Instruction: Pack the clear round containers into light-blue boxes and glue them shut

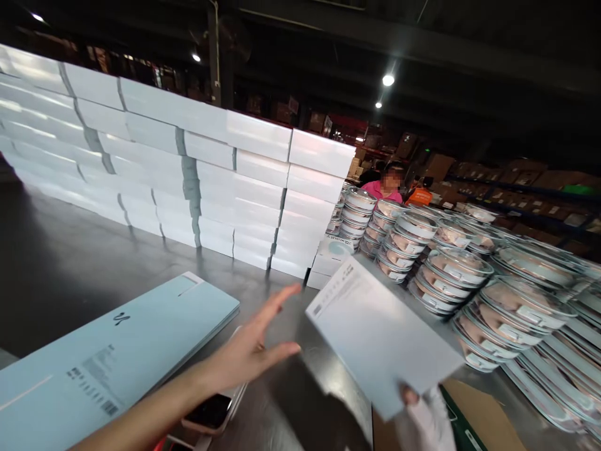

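Observation:
My left hand (248, 354) reaches over the metal table (263, 413) with its fingers apart and nothing in it. To its left lies a stack of flat pale blue printed cartons (141, 338). A white box (375, 326) with small print along one end is tilted above the table, a little right of my left hand and apart from it. My right hand (409, 394), blurred and mostly hidden, grips the box at its near edge. A pale sleeve covers the right wrist.
A wall of stacked white boxes (211, 181) spans the table's back. Piles of round clear-lidded containers (451, 275) crowd the right side. Below my left forearm lies a phone (211, 410). An open brown carton (483, 413) stands at lower right. A person in pink (375, 188) is behind.

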`<state>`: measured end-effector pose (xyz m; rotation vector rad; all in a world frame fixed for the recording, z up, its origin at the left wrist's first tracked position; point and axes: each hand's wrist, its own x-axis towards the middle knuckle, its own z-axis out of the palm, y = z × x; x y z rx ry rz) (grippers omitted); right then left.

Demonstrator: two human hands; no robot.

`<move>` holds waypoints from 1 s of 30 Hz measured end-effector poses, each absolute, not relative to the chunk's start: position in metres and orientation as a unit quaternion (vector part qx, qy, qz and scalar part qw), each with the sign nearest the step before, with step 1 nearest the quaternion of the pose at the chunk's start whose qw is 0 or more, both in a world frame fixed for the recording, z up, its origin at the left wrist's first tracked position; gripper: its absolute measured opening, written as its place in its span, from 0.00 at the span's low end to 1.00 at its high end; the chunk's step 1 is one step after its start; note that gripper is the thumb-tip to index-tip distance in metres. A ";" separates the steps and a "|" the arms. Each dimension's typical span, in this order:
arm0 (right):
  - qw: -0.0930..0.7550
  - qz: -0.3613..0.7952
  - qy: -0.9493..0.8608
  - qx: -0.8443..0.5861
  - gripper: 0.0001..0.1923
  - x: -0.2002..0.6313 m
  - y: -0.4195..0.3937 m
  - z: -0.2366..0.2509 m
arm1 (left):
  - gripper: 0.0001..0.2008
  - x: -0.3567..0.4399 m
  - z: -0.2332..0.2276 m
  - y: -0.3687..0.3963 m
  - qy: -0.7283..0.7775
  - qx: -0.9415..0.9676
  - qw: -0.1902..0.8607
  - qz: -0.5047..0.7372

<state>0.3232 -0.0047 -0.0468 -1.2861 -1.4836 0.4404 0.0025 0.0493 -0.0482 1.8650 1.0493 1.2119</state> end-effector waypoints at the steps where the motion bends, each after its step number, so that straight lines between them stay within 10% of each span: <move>1: 0.523 0.142 -0.621 -0.566 0.22 0.322 0.014 -0.034 | 0.33 -0.019 -0.045 0.052 0.452 0.735 0.250 0.439; 4: 0.438 -0.016 -0.629 -0.642 0.29 0.313 0.093 0.002 | 0.29 -0.096 -0.044 0.063 0.600 0.743 -0.026 0.294; 12: 0.276 -0.069 -0.777 -0.562 0.17 0.261 0.246 0.027 | 0.25 -0.208 -0.097 0.047 0.790 0.575 -0.124 0.173; 22: 0.336 -0.069 -0.830 -0.439 0.14 0.285 0.073 0.031 | 0.23 -0.205 -0.099 0.037 0.792 0.521 -0.224 0.224; 30: 0.403 -0.379 -0.746 -0.372 0.17 0.251 -0.021 0.008 | 0.21 -0.131 -0.006 0.003 0.682 0.557 -0.325 0.346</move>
